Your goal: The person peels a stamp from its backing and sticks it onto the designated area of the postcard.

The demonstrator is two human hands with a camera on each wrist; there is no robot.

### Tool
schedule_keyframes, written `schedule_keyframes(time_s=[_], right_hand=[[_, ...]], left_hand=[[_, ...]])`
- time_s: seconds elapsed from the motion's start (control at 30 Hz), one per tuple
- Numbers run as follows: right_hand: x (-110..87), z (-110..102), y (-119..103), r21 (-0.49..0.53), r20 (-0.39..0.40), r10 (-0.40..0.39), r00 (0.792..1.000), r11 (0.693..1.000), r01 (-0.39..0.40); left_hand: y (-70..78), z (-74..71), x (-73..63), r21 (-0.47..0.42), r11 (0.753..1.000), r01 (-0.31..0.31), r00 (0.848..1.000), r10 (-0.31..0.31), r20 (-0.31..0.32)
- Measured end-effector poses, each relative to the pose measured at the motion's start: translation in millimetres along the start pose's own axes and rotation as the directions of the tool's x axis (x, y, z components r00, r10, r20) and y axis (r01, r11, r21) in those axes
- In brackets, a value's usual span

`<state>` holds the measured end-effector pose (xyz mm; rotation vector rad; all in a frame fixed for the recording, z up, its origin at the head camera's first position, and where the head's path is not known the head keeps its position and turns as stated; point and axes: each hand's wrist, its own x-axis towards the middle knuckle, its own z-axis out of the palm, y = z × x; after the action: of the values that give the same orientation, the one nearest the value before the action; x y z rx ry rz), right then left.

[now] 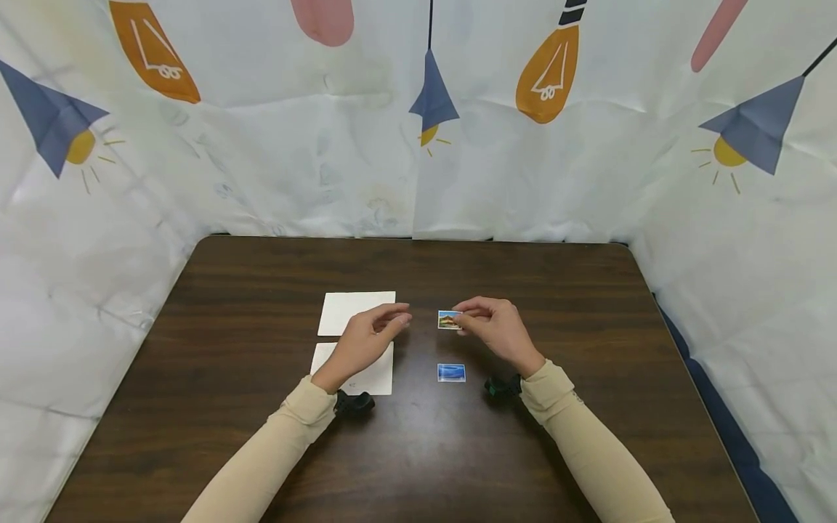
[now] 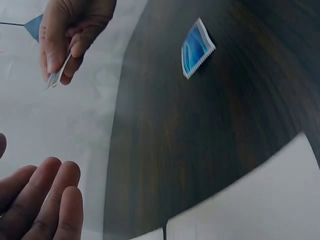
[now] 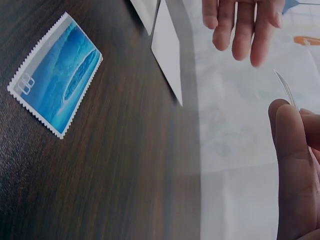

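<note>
My right hand [image 1: 495,328] pinches a postage stamp [image 1: 447,319] with a colourful landscape picture, held above the table; in the right wrist view that stamp [image 3: 285,85] shows nearly edge-on between thumb and fingers. A second stamp, blue with a perforated white border [image 1: 451,373], lies on the table nearer the body; it appears large in the right wrist view [image 3: 57,75]. Over two white paper pieces, the far one [image 1: 343,309] and the near one [image 1: 373,374], hovers my left hand [image 1: 368,341], fingers extended and holding nothing.
The dark wooden table [image 1: 556,283] has rounded far corners. White fabric [image 1: 314,167] printed with lamps and bulbs hangs around its back and sides. Black straps with small devices [image 1: 355,403] sit at both wrists.
</note>
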<state>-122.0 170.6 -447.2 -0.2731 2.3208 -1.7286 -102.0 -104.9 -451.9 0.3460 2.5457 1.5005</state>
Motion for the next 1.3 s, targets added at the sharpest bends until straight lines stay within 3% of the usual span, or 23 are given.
schedule_keyframes(time_s=[0.13, 0.43, 0.67, 1.0, 1.3], right_hand=[[-1.1, 1, 0, 0.018, 0.004, -0.007, 1.000, 1.000, 0.007], [-2.3, 4, -1, 0.018, 0.021, -0.009, 1.000, 1.000, 0.009], [-1.7, 9, 2, 0.008, 0.031, -0.003, 1.000, 1.000, 0.002], [-4.7, 14, 4, 0.009, 0.058, -0.002, 0.998, 1.000, 0.002], [-5.5, 14, 8, 0.023, 0.082, 0.005, 0.997, 1.000, -0.007]], left_hand=[[2.9, 5.9, 4.4, -0.092, 0.995, 0.040, 0.999, -0.037, 0.032], [5.1, 13.8, 9.7, -0.105, 0.992, 0.072, 0.996, -0.065, 0.069], [5.6, 21.8, 10.1, -0.200, 0.973, 0.115, 0.989, -0.092, 0.118], [3.5, 31.5, 13.6, -0.220, 0.962, 0.163, 0.983, -0.140, 0.115], [2.3, 35.6, 15.7, -0.250, 0.955, 0.162, 0.983, -0.135, 0.121]])
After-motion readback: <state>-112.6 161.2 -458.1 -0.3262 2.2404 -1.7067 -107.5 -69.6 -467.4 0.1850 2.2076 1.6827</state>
